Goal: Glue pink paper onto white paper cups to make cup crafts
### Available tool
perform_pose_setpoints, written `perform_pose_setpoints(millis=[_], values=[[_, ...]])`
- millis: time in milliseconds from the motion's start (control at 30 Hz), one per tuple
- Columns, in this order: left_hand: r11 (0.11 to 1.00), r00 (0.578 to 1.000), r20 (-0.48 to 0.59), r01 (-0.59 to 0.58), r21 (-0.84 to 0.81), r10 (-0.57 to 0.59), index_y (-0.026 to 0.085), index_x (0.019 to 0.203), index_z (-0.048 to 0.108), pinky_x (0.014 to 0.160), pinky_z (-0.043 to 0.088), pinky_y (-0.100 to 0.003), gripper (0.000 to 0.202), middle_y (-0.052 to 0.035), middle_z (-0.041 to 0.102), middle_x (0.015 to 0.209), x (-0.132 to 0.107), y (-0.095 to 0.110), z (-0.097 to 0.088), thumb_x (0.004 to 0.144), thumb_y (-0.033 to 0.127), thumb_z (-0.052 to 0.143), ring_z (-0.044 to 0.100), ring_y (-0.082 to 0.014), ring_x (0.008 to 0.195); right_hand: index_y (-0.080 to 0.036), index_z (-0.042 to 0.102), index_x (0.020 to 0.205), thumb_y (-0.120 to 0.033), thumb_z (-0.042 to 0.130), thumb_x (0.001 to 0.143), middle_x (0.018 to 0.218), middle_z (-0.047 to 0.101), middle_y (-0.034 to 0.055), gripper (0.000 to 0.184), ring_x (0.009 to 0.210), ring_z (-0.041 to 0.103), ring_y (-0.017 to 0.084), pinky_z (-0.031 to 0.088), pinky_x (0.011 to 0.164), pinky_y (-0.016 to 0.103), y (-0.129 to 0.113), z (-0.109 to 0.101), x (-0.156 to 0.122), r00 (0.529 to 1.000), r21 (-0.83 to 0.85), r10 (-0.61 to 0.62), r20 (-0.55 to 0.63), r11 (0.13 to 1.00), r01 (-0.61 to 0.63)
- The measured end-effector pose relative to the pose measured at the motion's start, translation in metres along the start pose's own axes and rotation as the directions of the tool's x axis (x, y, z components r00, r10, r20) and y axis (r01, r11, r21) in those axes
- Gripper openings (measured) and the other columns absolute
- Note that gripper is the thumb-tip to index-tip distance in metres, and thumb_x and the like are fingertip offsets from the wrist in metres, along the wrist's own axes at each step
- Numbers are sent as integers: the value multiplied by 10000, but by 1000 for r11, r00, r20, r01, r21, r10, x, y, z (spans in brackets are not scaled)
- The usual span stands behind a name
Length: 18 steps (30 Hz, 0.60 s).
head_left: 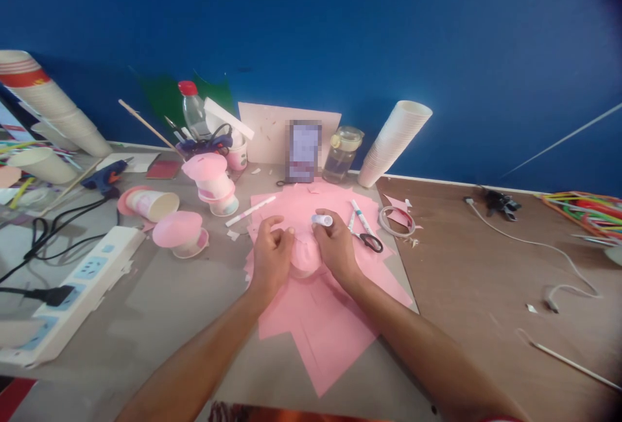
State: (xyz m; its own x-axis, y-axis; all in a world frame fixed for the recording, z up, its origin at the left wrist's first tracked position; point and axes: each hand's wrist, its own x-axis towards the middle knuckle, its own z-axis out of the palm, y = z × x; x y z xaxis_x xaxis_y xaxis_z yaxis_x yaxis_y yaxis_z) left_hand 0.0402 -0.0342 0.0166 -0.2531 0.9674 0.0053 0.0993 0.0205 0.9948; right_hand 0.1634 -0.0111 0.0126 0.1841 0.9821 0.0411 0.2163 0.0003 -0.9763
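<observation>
A small pink paper-topped piece with a pale rim under it sits between my two hands. My left hand is closed at its left side, thumb and fingertips pinching the pink paper edge. My right hand is curled against its right side and grips a short white tube, which looks like a glue stick. Beneath lie several overlapping pink paper sheets. On the sheets to the right are scissors and a white marker; another marker lies to the left.
Pink-topped paper cups stand at left, near a power strip with black cables and a blue glue gun. Behind are a phone, a glass jar and stacked cups. A tape roll lies right.
</observation>
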Motion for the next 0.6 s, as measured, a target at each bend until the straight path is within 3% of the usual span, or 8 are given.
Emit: perform_pose_setpoints(millis=[400,600], values=[[996,1000,-7,-10,-92,9,210,992,449,415,256,-179,245,103,333,493,1,-9,4,817,358,536,310,-77,436,-168,561,1071,-270,493,770,941,636,59,326,721,552,160,439,664,288,-1,0,-1,1000,-21,1,5,1000,-1],[996,1000,4,-6,-84,7,203,992,453,418,247,-182,251,102,337,495,2,-9,2,813,358,535,312,-77,435,-175,575,1058,-307,525,755,869,638,43,335,687,544,157,431,617,275,-3,-1,-1,1000,-22,24,18,999,-24]])
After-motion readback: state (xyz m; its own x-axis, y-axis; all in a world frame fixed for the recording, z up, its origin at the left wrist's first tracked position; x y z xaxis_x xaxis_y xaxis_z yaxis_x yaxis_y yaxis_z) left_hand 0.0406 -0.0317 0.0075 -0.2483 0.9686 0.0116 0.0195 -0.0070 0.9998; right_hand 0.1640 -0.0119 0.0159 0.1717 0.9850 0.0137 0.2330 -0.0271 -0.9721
